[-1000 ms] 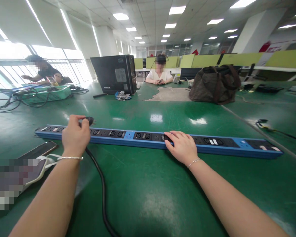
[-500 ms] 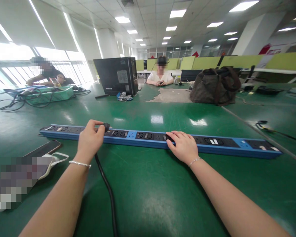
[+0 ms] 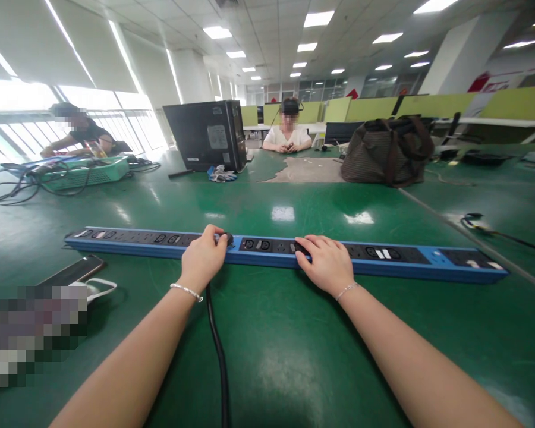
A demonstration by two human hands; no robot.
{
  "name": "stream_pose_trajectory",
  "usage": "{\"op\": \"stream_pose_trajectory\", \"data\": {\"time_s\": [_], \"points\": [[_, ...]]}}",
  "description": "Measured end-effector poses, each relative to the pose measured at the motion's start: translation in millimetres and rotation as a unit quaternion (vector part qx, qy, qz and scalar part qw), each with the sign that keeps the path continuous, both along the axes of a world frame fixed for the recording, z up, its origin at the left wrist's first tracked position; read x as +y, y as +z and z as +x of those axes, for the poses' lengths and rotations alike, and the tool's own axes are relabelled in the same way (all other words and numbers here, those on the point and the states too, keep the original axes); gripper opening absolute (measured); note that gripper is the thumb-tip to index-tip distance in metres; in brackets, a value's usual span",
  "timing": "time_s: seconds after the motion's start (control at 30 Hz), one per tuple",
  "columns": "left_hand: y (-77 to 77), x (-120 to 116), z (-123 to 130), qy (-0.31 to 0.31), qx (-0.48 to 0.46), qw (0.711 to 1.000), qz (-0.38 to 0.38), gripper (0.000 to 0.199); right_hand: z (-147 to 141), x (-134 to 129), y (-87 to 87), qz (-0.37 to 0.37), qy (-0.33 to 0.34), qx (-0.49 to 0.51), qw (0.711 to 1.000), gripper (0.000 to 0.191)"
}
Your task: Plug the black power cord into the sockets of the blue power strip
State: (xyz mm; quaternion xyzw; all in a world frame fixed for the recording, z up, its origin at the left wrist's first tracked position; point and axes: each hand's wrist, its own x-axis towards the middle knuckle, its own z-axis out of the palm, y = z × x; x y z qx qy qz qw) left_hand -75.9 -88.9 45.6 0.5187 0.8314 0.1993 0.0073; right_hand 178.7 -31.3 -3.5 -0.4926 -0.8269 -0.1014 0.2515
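Observation:
A long blue power strip (image 3: 267, 259) with black socket panels lies across the green table in front of me. My left hand (image 3: 204, 257) pinches a black plug (image 3: 227, 239) over the strip's sockets, left of its middle. From under that hand a thick black cable (image 3: 218, 345) runs down toward me. Whether the plug's pins are in a socket is hidden. My right hand (image 3: 326, 260) grips the strip right of its middle, fingers over the top and thumb at the near side.
A phone (image 3: 74, 270) lies at the left, near a blurred item with a white strap (image 3: 104, 285). Farther back are a green basket (image 3: 93, 172) with cables, a black computer case (image 3: 200, 137), gloves (image 3: 222, 174) and a brown bag (image 3: 383, 151). Two people sit beyond.
My left hand has moved right along the strip with the plug, from one group of sockets toward the blue socket near the middle. My right hand keeps its place on the strip.

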Motion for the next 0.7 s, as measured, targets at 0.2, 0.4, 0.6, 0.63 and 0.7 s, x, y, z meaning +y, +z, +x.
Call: {"op": "stream_pose_trajectory", "data": {"time_s": [0.2,0.4,0.6,0.63,0.7], "points": [[2.3,2.5,3.7,0.001,0.023,1.0,-0.013,0.036,-0.3,-0.6,0.4,-0.001,-0.002,0.001,1.0,0.037],[3.6,6.2,7.0,-0.014,0.06,0.997,-0.037,0.036,-0.9,-1.1,1.3,0.007,-0.004,-0.006,1.0,0.037],[2.8,7.4,8.2,-0.021,0.071,0.996,-0.05,0.035,-0.6,-0.8,0.8,0.003,-0.008,-0.007,1.0,0.037],[3.1,7.8,8.3,-0.023,0.075,0.996,-0.05,0.035,-0.5,-0.8,0.7,0.002,-0.007,-0.005,1.0,0.037],[3.7,9.1,8.9,-0.027,0.083,0.995,-0.05,0.034,-0.5,-1.1,0.4,0.001,-0.005,0.001,1.0,0.037]]}}
